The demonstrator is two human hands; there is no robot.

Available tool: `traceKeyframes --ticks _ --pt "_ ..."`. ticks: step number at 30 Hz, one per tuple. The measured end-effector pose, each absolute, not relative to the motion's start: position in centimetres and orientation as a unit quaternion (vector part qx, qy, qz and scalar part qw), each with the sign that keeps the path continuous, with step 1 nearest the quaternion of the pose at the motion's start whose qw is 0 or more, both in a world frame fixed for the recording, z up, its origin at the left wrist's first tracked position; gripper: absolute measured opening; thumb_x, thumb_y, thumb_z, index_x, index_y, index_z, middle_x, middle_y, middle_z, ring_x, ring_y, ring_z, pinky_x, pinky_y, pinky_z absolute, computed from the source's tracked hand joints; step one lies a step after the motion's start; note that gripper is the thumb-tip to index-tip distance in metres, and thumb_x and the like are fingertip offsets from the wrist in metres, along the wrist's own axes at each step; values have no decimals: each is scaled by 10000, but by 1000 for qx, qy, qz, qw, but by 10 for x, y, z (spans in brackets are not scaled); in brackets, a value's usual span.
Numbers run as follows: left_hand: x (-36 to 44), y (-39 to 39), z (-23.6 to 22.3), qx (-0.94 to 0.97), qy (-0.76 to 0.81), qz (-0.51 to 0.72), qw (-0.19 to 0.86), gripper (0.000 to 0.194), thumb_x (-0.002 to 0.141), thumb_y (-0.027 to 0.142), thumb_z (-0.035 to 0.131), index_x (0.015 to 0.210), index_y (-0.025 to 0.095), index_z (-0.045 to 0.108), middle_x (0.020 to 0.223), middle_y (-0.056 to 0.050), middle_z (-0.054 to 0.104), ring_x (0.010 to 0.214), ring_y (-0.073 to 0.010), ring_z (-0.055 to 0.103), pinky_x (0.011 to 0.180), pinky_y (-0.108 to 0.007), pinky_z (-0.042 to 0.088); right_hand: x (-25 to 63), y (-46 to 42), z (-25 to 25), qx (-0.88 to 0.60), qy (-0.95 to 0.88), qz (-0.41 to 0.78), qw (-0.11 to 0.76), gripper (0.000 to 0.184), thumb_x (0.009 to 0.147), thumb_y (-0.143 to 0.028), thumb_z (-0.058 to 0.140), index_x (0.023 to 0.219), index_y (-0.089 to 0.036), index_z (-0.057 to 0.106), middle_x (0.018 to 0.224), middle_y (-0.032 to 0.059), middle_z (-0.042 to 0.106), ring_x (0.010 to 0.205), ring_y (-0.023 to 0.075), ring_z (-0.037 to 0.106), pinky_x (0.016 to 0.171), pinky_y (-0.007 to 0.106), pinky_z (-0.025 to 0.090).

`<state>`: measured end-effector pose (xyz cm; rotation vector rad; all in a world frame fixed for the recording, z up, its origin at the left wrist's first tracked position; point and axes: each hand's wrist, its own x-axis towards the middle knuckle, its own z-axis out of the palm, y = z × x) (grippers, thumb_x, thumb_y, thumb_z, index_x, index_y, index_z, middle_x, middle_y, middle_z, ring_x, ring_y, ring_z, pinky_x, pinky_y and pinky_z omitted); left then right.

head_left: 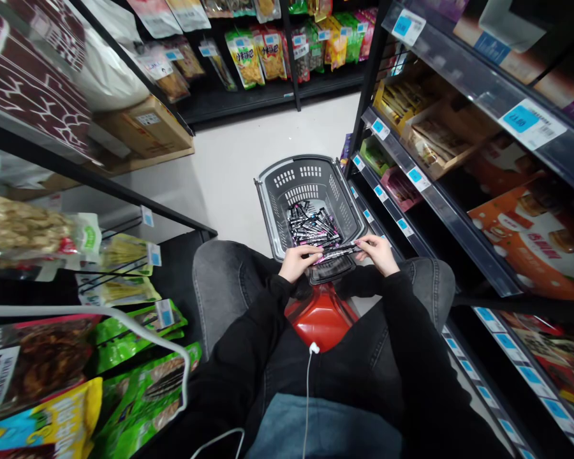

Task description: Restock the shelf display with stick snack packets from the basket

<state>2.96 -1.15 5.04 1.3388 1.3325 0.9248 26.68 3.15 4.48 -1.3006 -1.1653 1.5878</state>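
Note:
Stretched between my two hands is a slim black stick-like packet (339, 252) with light markings. My left hand (299, 261) pinches its left end, and my right hand (379, 252) pinches its right end. Both hands are just over the near rim of a grey plastic shopping basket (266, 204). Inside the basket lies a loose heap of similar black packets (310, 223), with some pink and purple showing. What exactly the packets contain cannot be made out.
A red plastic part (321, 319) lies between my knees below the basket. Shelves with price tags (418, 178) run close on the right. Bagged snacks (138, 382) hang on the left, and more bags (245, 58) fill the back shelf. A cardboard box (148, 131) sits at left.

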Motion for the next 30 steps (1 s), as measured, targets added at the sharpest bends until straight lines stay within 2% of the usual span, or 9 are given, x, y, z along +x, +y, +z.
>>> traceKeyframes --ticks 2,4,7,13,18,21,23,26,30 --pt "28 -10 48 570 553 388 468 260 727 372 620 800 143 717 898 -74 708 876 -207 635 808 -327 503 265 32 42 -515 -463 613 380 330 622 -457 685 708 -156 583 496 -10 585 419 144 588 373 228 467" --pt "28 -9 47 567 558 392 462 257 734 368 615 793 139 716 883 -69 714 876 -203 640 868 -330 465 263 32 41 -519 -466 606 382 331 632 -465 672 697 -160 563 477 -19 564 400 135 573 347 212 435" --pt "27 -8 45 530 570 404 481 266 706 367 643 785 123 712 873 -77 717 872 -214 644 858 -329 461 260 32 41 -521 -467 596 393 333 646 -469 657 715 -172 523 463 -49 521 366 113 547 325 188 388" --pt "29 -6 42 457 589 431 508 326 586 364 738 774 109 663 804 -89 702 787 -210 647 766 -331 485 257 32 47 -524 -463 596 395 393 674 -470 610 928 -204 470 469 -96 486 313 89 497 311 182 354" --pt "29 -4 37 451 559 439 539 414 574 350 737 893 116 615 823 -75 677 817 -188 630 748 -306 478 258 33 45 -543 -461 600 363 318 661 -479 606 758 -198 491 514 -35 550 399 134 556 353 241 431" --pt "28 -6 36 485 553 362 573 447 633 363 685 992 107 615 681 -22 647 649 -139 595 650 -258 452 259 32 46 -539 -493 589 345 267 679 -445 599 721 -209 479 521 -35 546 408 135 551 346 235 416" --pt "27 -8 38 542 550 282 570 401 677 397 638 940 96 651 577 10 597 547 -113 529 579 -232 404 260 30 48 -531 -505 599 324 251 685 -430 600 729 -210 485 514 -44 528 391 123 533 330 220 396" --pt "29 -11 41 628 526 199 538 368 713 452 585 712 94 672 518 21 534 507 -96 451 528 -217 331 259 28 48 -511 -509 629 290 262 685 -434 604 750 -203 497 509 -57 502 371 101 511 326 200 392" --pt "37 -13 43 667 479 188 539 380 766 449 519 629 110 620 495 39 434 499 -82 364 502 -210 264 251 23 43 -469 -515 667 267 281 686 -451 611 762 -199 514 536 -59 491 384 84 495 362 205 440"
